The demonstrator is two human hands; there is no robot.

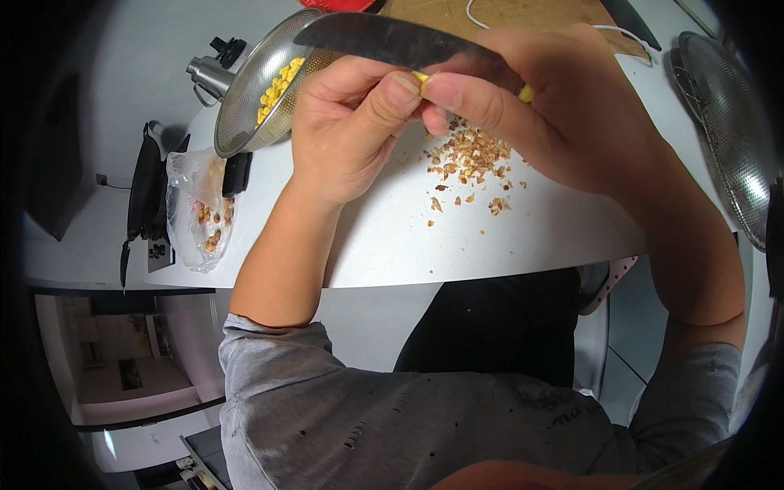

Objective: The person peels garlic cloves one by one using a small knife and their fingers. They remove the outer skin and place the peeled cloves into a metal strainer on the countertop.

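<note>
My right hand (551,110) grips a knife with a broad dark steel blade (386,41) and a yellow handle (525,93). The blade points left, passing behind the fingers of my left hand (358,122). Both thumb tips meet at a small yellow kernel (420,76), pinched in my left fingers and mostly hidden. Below the hands, brown shell or skin fragments (471,153) lie heaped and scattered on the white table (380,245). Beside my left hand, a perforated metal colander (245,122) leans tilted, with yellow kernels (278,89) in it.
Left of my forearm lies a clear plastic bag (199,214) holding brown unpeeled pieces. A metal flask (211,76) stands behind the colander. A wooden board (429,15) with a white cable (625,30) is at the far side. Another perforated metal vessel (723,122) stands at right.
</note>
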